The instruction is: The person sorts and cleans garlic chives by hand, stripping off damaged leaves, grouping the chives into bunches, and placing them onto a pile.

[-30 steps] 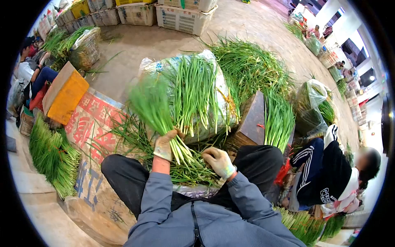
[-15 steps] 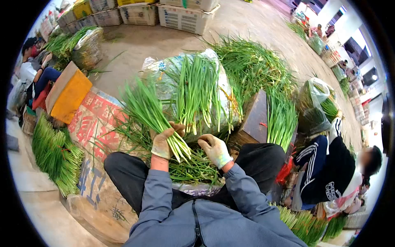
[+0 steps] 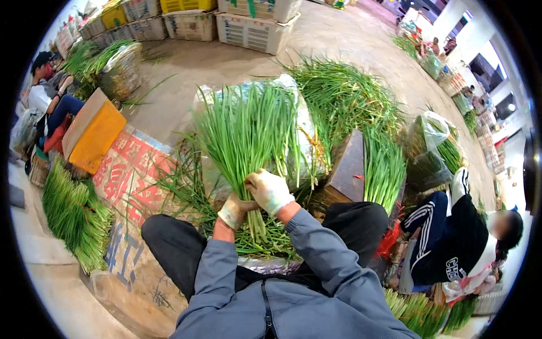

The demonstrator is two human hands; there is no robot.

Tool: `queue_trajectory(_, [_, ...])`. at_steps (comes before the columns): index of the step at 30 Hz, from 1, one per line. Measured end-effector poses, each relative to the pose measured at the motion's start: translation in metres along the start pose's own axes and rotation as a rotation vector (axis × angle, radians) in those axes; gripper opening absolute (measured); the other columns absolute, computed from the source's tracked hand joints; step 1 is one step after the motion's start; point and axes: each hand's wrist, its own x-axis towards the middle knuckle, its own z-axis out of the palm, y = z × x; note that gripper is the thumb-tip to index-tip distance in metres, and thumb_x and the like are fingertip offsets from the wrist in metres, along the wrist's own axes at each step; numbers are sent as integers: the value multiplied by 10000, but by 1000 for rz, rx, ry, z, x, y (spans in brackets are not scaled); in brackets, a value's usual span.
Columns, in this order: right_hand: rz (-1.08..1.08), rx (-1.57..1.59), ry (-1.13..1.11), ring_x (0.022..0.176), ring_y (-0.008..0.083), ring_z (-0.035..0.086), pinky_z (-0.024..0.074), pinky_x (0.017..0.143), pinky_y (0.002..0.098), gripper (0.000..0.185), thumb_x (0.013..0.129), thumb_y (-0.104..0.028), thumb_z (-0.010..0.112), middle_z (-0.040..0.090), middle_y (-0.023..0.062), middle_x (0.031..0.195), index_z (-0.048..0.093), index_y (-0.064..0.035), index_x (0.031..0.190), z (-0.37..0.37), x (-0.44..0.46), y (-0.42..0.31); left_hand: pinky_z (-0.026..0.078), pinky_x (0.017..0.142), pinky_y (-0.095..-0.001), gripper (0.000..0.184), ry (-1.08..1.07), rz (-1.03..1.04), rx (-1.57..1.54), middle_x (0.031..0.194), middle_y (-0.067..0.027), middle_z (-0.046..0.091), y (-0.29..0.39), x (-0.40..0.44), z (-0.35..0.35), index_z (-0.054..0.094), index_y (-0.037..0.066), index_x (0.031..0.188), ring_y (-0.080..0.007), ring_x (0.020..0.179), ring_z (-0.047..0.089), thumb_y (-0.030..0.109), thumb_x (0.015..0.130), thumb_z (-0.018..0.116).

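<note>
Head view: left hand [image 3: 232, 211], gloved, is closed around the lower part of a bunch of long green stalks [image 3: 240, 138]. Right hand [image 3: 269, 193], also gloved, lies just above it with fingers bent and touching the same stalks; whether it grips or only presses cannot be told. The bunch stands tilted between the knees and a plastic-wrapped sack [image 3: 306, 133], leaves fanned out over the sack, pale stem ends pointing down below the hands. More stalks [image 3: 287, 135] lie on the sack, partly overlapped by the held leaves. Beneath the stem ends: a litter of loose green leaves [image 3: 276, 244]. To the picture's right of the sack, a dark box [image 3: 345, 169] stands beside a neat row of stalks [image 3: 384, 169]; behind it, a large tangled heap of greens [image 3: 350, 99]. At picture left, stacked bundles [image 3: 73, 214] lie near an orange-sided block [image 3: 96, 150] and a red-printed sheet [image 3: 132, 175]. Far side: pale plastic crates [image 3: 254, 31]. A co-worker in dark clothing [image 3: 451, 243] sits at picture right.
</note>
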Motion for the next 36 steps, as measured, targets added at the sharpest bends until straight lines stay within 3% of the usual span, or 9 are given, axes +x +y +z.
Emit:
queue_trajectory(2, [6, 13, 55, 809, 333, 664, 543, 717, 408, 180, 882, -226, 665, 656, 147, 910, 674, -77, 982, -2, -6, 8, 534, 861, -327, 583, 18, -12, 28, 1104, -58, 658, 0, -1, -2, 585, 43, 1244, -183, 999, 639, 41, 702, 801])
queue_trajectory(4, [223, 401, 358, 784, 275, 668, 545, 721, 378, 161, 919, -218, 638, 674, 146, 894, 670, -65, 960, 6, -13, 32, 553, 790, -322, 522, 45, -94, -177, 980, -69, 669, 11, -4, -4, 586, 11, 1230, -194, 876, 666, -14, 735, 748])
queue_trajectory(6, [449, 315, 468, 766, 262, 662, 535, 725, 376, 174, 916, -198, 639, 686, 156, 868, 653, -27, 949, 24, -29, 87, 572, 708, -347, 536, 148, -20, -146, 910, -88, 656, 10, -1, -15, 554, 0, 1257, -228, 745, 670, -43, 755, 739])
queue_trajectory(11, [565, -8, 314, 784, 283, 682, 541, 721, 373, 436, 889, -312, 690, 713, 201, 977, 636, 35, 1147, 43, -57, 174, 558, 624, -365, 362, 174, 94, -301, 801, -79, 639, -1, 13, -20, 592, 11, 1105, -223, 657, 648, 46, 809, 798])
queue_trajectory(14, [775, 479, 86, 586, 114, 581, 474, 517, 283, 346, 921, -259, 662, 679, 68, 874, 647, 4, 1146, 68, -49, 206, 546, 604, -346, 326, 183, 124, -295, 753, -82, 646, -2, 18, -9, 614, 11, 1041, -213, 620, 631, 77, 793, 815])
queue_trajectory(16, [925, 1068, 116, 528, 101, 516, 420, 475, 264, 242, 942, -211, 640, 653, 31, 806, 652, -15, 1082, 37, -50, 160, 536, 584, -331, 308, 253, 22, -120, 745, -82, 655, -8, 19, -9, 633, 17, 998, -207, 614, 629, 127, 782, 822])
queue_trajectory(21, [806, 1061, -53, 541, 87, 547, 439, 480, 256, 234, 928, -228, 645, 678, 35, 792, 657, -5, 1000, -10, -77, 47, 590, 747, -361, 403, 181, -213, -123, 1050, -153, 719, -28, 32, 4, 637, 13, 1144, -242, 848, 719, 108, 791, 807])
queue_trajectory(28, [604, 795, -107, 608, 80, 578, 480, 566, 243, 284, 917, -229, 664, 671, 38, 810, 638, 20, 1052, 23, -112, 43, 572, 758, -356, 290, 123, -186, -2, 900, -98, 707, -33, 25, 29, 649, 11, 1021, -224, 811, 694, 52, 771, 790])
queue_trajectory(36, [612, 978, -2, 731, 119, 643, 530, 662, 287, 362, 901, -263, 676, 700, 74, 873, 668, 24, 1121, 5, -116, 40, 546, 801, -324, 337, 176, -106, 182, 1031, -56, 698, -45, -1, 33, 671, 26, 1107, -182, 896, 664, 104, 794, 768])
